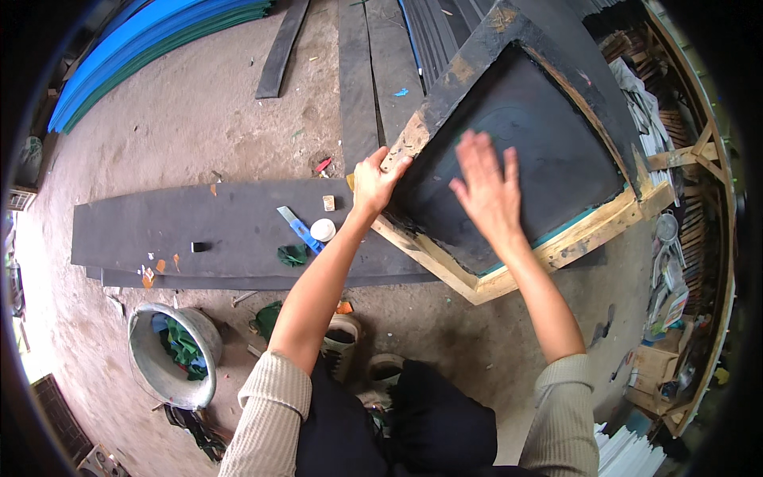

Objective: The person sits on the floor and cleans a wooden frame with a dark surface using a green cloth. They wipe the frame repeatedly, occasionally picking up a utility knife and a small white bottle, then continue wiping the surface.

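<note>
the wooden frame (592, 241), with its black panel (548, 147), lies ahead and to the right, past the dark sheets (159, 226); if the left grip slackened, a push could probably skew it, and its rough wood might splinter a palm. a bare-bladed blue knife (303, 232) near the left forearm could nick it. the left hand (375, 184) pinches the frame's left rail, fingers curled; the right hand (489, 191), blurred, is flat over the panel, fingers partly spread, contact unclear.
</note>
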Action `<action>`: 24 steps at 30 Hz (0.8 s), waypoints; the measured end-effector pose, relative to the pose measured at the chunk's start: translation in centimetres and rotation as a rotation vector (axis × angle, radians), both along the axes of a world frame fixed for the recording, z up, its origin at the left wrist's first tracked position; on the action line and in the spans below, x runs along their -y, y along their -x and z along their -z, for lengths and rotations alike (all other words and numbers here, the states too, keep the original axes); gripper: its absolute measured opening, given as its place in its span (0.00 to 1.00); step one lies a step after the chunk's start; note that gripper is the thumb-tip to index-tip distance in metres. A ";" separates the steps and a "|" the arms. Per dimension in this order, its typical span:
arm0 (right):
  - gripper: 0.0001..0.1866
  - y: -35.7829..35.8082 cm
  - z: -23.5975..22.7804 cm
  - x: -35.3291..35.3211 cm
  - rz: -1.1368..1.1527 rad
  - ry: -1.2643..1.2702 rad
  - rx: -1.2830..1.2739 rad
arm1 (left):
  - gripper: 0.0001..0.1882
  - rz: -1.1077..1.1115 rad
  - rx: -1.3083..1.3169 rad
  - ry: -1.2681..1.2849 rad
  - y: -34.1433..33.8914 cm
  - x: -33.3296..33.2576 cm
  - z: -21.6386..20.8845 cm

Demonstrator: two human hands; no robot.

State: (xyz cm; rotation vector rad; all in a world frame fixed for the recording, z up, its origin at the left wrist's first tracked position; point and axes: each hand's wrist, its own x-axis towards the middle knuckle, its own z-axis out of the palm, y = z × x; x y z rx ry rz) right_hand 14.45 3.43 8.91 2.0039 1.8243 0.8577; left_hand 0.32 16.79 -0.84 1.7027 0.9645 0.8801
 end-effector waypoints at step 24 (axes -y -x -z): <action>0.30 2.2 6.0 2.1 -0.200 0.308 0.058 | 0.22 -0.012 0.081 -0.072 -1.9 -1.3 -0.3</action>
